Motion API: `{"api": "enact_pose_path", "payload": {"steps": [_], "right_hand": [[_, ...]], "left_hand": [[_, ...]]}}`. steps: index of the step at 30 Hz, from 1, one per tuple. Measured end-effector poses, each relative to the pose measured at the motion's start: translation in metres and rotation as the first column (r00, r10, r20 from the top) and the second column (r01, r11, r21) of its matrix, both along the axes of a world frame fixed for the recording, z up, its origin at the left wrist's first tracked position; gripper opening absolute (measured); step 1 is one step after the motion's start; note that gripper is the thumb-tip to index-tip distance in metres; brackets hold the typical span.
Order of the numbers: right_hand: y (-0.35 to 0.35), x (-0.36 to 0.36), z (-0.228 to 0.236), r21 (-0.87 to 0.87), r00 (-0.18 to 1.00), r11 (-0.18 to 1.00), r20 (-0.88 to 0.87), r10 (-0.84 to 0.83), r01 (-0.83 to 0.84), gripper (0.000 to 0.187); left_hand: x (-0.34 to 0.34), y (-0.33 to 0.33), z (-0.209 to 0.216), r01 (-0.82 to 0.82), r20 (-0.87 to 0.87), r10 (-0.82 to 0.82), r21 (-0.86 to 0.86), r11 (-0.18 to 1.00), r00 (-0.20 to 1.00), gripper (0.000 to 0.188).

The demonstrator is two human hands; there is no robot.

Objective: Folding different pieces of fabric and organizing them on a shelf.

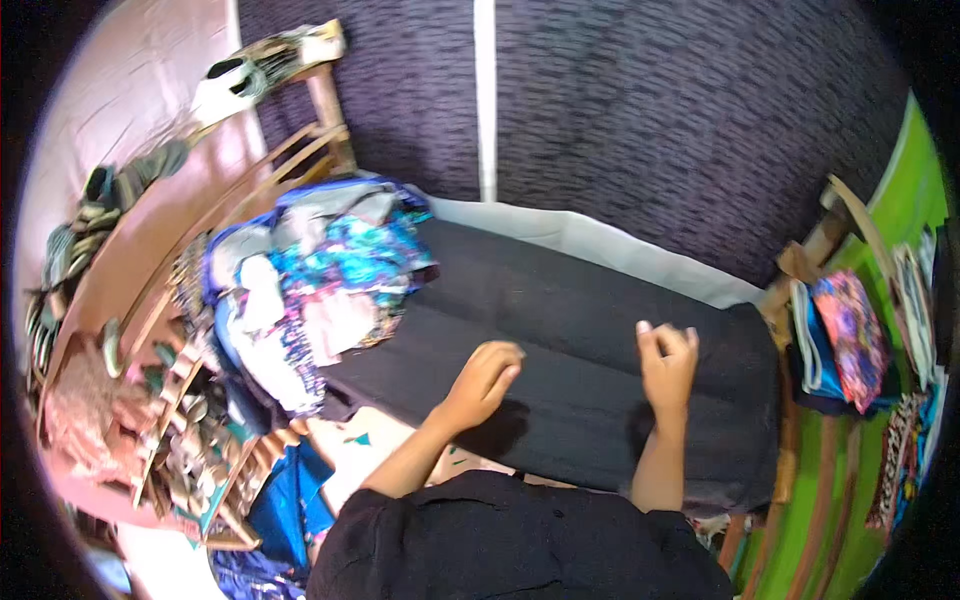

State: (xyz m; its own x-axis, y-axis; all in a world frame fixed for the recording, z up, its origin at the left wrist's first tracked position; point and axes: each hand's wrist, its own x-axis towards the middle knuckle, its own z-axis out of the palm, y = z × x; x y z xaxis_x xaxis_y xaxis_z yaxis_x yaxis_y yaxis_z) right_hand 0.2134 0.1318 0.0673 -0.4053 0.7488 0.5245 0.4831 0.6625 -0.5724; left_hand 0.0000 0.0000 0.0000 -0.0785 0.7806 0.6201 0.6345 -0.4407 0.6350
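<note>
A black garment [590, 330] lies spread flat over the middle of the white-covered table [600, 240]. The left hand [485, 375] rests on its near part with fingers curled; the right hand [668, 360] pinches the cloth. The pile of colourful clothes [330, 280] at the table's left edge touches the garment and might slide onto it.

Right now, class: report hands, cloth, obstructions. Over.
Left hand and right hand curled, resting on black cloth. Cloth spread flat. Heap of mixed clothes overlaps its left end.
</note>
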Motion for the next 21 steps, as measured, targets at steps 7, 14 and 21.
{"api": "enact_pose_path", "payload": {"steps": [7,14,21], "right_hand": [[-0.106,-0.161,-0.024,-0.05,0.853,0.853,-0.085,0.515,-0.52,0.038],[-0.173,-0.222,-0.049,-0.166,0.81,0.798,-0.007,0.586,-0.579,0.039],[-0.184,-0.225,-0.069,-0.184,0.86,0.847,0.016,0.51,-0.499,0.035]], "left_hand": [[-0.099,-0.185,-0.06,-0.642,0.254,0.676,-0.21,0.737,0.692,0.029],[-0.191,-0.243,-0.031,-0.97,0.283,0.929,0.019,0.242,0.237,0.022],[-0.262,-0.192,-0.006,-0.927,0.065,0.95,0.251,0.279,0.304,0.055]]}}
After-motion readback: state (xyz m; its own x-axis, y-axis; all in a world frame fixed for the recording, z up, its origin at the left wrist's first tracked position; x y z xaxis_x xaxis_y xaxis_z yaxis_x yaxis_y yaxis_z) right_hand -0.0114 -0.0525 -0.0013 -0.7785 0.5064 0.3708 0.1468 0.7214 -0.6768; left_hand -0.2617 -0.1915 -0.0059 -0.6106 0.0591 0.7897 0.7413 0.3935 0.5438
